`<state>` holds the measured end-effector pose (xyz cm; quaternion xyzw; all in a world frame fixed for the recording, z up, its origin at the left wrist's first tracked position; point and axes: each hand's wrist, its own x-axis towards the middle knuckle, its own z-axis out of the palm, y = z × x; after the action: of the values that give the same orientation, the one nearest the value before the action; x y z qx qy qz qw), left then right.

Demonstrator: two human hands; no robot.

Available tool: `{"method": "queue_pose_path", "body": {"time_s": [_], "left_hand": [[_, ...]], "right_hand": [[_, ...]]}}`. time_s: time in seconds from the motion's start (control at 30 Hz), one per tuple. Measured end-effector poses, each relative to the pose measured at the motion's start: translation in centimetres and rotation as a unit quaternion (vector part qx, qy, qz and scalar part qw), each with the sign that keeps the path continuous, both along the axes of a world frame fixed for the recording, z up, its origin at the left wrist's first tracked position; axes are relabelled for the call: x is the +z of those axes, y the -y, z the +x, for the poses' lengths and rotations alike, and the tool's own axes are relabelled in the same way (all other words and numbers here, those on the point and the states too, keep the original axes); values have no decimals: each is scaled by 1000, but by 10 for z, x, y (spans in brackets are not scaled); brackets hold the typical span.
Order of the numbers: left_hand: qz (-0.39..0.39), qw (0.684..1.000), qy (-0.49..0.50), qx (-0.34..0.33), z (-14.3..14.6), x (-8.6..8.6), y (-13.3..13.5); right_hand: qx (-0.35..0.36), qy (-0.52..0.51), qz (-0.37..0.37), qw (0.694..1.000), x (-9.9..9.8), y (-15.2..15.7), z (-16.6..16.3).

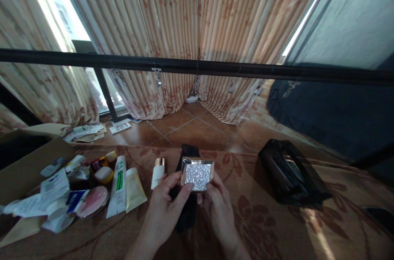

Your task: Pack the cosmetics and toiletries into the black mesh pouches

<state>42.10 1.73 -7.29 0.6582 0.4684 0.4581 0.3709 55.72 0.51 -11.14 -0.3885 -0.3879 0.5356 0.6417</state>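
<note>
A glittery square compact case [197, 175] with a shiny gold-toned frame is held up in front of me, its sparkling face toward the camera. My left hand [164, 204] grips its left side, thumb along the lower edge. On the right side, my right hand [219, 206] has its thumb at the lower corner and fingers behind. Beneath the hands lies a dark cloth-like strip [187, 213], partly covered by them. Just left of my left hand is a white bottle with a gold-toned cap [158, 173]. Whatever the fingers do behind the case is hidden.
Left on the patterned brown cloth [255, 227] lie a cream tube [134, 190], a white-green tube [117, 190], a pink round item [92, 201] and several other toiletries beside a cardboard box [27, 169]. A black plastic bag [292, 178] sits right. A dark rail [197, 65] crosses ahead.
</note>
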Motion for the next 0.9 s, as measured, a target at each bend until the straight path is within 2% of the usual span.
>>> {"method": "queue_pose_path", "body": {"time_s": [0.6, 0.9], "left_hand": [[10, 999, -31, -9, -3, -4, -2], [-4, 999, -51, -10, -5, -8, -2]], "right_hand": [[11, -68, 28, 997, -2, -2, -1], [-1, -74, 18, 997, 1, -4, -2]]}}
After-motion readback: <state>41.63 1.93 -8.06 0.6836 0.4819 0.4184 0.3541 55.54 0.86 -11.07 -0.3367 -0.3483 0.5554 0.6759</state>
